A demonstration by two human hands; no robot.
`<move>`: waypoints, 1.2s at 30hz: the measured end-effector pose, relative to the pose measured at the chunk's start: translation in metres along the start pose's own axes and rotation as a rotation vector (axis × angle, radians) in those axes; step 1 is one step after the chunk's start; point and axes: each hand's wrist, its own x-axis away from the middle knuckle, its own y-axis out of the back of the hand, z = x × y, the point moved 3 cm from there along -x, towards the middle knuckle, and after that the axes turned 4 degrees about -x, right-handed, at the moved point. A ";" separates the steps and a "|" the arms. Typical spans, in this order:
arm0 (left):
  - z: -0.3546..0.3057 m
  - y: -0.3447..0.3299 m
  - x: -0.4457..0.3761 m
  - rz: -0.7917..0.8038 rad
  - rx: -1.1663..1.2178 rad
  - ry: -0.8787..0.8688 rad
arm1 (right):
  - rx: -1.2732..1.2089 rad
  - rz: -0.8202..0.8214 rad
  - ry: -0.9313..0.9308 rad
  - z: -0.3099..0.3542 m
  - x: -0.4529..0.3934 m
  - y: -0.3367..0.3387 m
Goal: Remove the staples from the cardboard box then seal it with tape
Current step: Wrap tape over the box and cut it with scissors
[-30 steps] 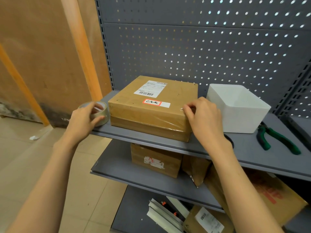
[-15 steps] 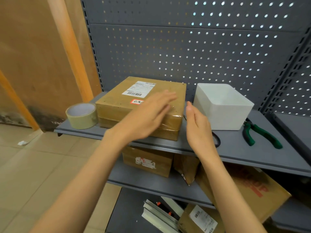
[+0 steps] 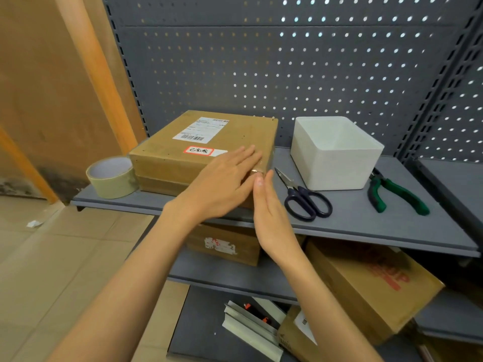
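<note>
A flat cardboard box [image 3: 183, 147] with a white shipping label and a red-bordered sticker lies on the grey shelf [image 3: 366, 220]. My left hand [image 3: 222, 182] lies flat with straight fingers on the box's near right corner, over glossy tape. My right hand [image 3: 271, 218] stands edge-on with straight fingers against the box's right side, fingertips at the corner. A roll of clear tape [image 3: 111, 177] rests on the shelf to the left of the box, touching it.
Dark-handled scissors [image 3: 303, 197] lie right of the box, then a white open bin [image 3: 334, 152] and green-handled pliers [image 3: 394, 192]. A perforated grey panel backs the shelf. Lower shelves hold more cardboard boxes [image 3: 371, 286] and metal strips.
My left hand let go of the tape roll, crossed over the box and now lies on its right corner. My right hand came off the top corner to the box's side.
</note>
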 end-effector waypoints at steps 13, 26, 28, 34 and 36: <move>0.014 0.005 -0.006 0.012 0.088 -0.076 | 0.110 -0.092 0.137 0.016 -0.023 0.008; 0.016 0.007 -0.005 -0.018 0.126 -0.053 | 0.262 -0.191 0.289 0.007 -0.013 0.019; 0.022 0.011 -0.003 -0.034 0.239 -0.053 | 0.369 -0.233 0.361 0.015 -0.015 0.026; 0.026 0.004 0.000 -0.169 0.287 -0.062 | 0.573 -0.304 0.482 0.026 -0.020 0.032; 0.027 0.003 0.000 -0.191 0.282 -0.061 | 0.602 -0.344 0.533 0.027 -0.018 0.029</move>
